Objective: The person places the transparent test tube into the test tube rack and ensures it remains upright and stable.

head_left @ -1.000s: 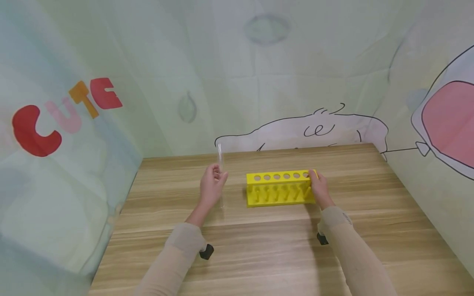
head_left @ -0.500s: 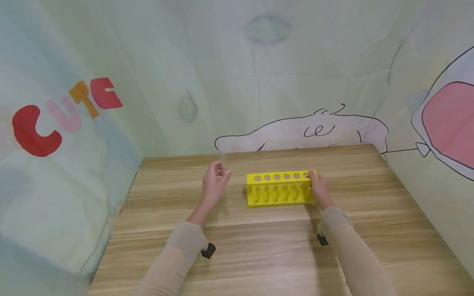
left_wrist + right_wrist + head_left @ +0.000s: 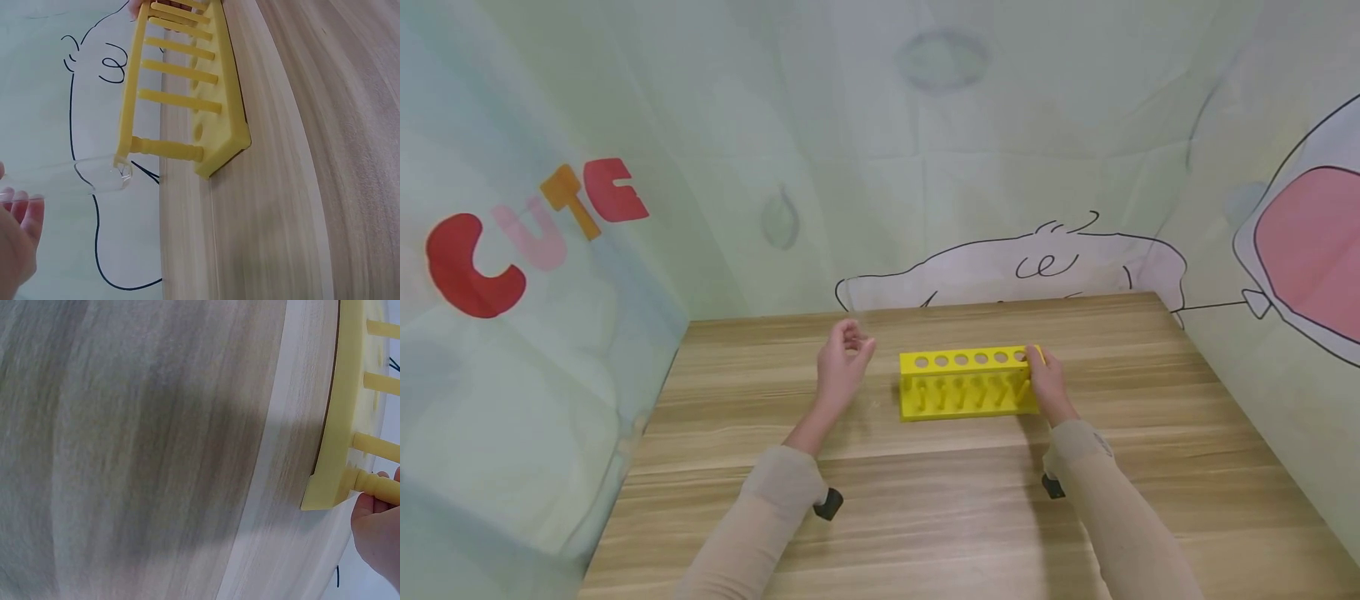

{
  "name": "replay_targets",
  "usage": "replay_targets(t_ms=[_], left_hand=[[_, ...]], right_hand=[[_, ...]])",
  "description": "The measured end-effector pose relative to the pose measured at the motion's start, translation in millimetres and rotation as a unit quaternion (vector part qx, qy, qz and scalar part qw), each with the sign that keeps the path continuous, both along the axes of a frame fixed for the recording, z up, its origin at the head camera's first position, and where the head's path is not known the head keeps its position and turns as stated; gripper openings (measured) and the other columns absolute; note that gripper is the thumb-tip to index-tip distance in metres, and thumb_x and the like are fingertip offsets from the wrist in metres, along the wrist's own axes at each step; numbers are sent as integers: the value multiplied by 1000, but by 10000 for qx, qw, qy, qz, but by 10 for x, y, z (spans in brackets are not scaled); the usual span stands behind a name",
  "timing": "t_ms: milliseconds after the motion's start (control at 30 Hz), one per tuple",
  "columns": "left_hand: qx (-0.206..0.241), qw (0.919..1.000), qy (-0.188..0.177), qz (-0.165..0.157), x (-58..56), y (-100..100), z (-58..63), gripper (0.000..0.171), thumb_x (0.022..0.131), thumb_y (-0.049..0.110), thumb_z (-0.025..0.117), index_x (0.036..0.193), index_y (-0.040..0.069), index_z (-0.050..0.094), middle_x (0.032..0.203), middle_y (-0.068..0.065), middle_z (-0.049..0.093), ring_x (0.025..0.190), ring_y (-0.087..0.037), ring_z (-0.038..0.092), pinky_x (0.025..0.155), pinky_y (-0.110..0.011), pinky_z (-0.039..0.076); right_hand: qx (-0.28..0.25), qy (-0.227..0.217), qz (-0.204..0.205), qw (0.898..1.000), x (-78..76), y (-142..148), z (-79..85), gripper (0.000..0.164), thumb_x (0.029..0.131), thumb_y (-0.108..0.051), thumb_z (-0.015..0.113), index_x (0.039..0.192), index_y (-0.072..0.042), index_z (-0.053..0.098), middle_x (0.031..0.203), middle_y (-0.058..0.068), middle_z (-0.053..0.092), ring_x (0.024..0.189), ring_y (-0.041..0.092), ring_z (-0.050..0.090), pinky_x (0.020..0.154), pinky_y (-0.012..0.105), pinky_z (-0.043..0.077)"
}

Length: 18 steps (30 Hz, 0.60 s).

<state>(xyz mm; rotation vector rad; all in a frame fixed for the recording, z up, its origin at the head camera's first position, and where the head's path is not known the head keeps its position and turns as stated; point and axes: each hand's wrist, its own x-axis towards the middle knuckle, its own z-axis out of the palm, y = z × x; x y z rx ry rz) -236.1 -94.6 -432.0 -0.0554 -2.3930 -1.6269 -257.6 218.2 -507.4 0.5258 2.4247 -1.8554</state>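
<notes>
My left hand (image 3: 842, 367) pinches a clear glass test tube (image 3: 87, 176) near the left end of the yellow test tube rack (image 3: 964, 411). In the head view the tube is almost invisible against the backdrop. The left wrist view has its end close to the rack's top corner; whether they touch I cannot tell. At the rack's right end, my right hand (image 3: 1049, 388) grips the top bar and end post, thumb on the near side. The rack stands upright on the table, with a row of round holes above a row of pegs (image 3: 181, 102).
The wood-grain table (image 3: 925, 517) reaches back to a printed cloth backdrop (image 3: 850, 150). More cloth hangs at the left and right sides. Black wrist cameras (image 3: 828, 504) sit under both sleeves.
My left hand has moved slightly right and away from me, toward the rack, carrying the test tube. The rack and my right hand have stayed in place.
</notes>
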Motion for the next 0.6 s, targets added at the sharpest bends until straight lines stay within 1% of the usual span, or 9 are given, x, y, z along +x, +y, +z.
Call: replay_targets(t_ms=[167, 300, 433, 600], left_hand=[[-3, 9999, 94, -76, -10, 35, 30, 38, 83, 18, 60, 116, 6, 43, 102, -11, 59, 89, -19, 55, 75, -30, 52], [1, 9998, 152, -149, -17, 71, 72, 39, 83, 19, 60, 116, 4, 43, 102, -12, 59, 89, -19, 55, 75, -30, 52], [-11, 9997, 172, -197, -25, 105, 112, 39, 83, 17, 60, 115, 2, 43, 101, -11, 59, 89, -20, 55, 76, -30, 52], [-70, 9998, 134, -162, -20, 136, 151, 40, 84, 21, 58, 115, 3, 42, 100, -6, 57, 90, -18, 54, 77, -28, 52]], right_hand=[[-58, 65, 2, 10000, 3, -4, 5, 40, 93, -40, 29, 102, -4, 44, 116, 15, 40, 102, 22, 35, 89, 30, 33], [86, -65, 91, 9999, 5, 9, 13, 42, 93, -42, 27, 103, -5, 43, 116, 15, 40, 103, 23, 35, 92, 34, 32], [154, -155, 141, 9997, 4, 20, 19, 43, 92, -45, 26, 102, -6, 43, 117, 15, 40, 103, 24, 35, 92, 35, 32], [233, -235, 145, 9993, 10, 8, 34, 45, 92, -47, 25, 105, -7, 43, 117, 14, 41, 101, 23, 36, 87, 31, 33]])
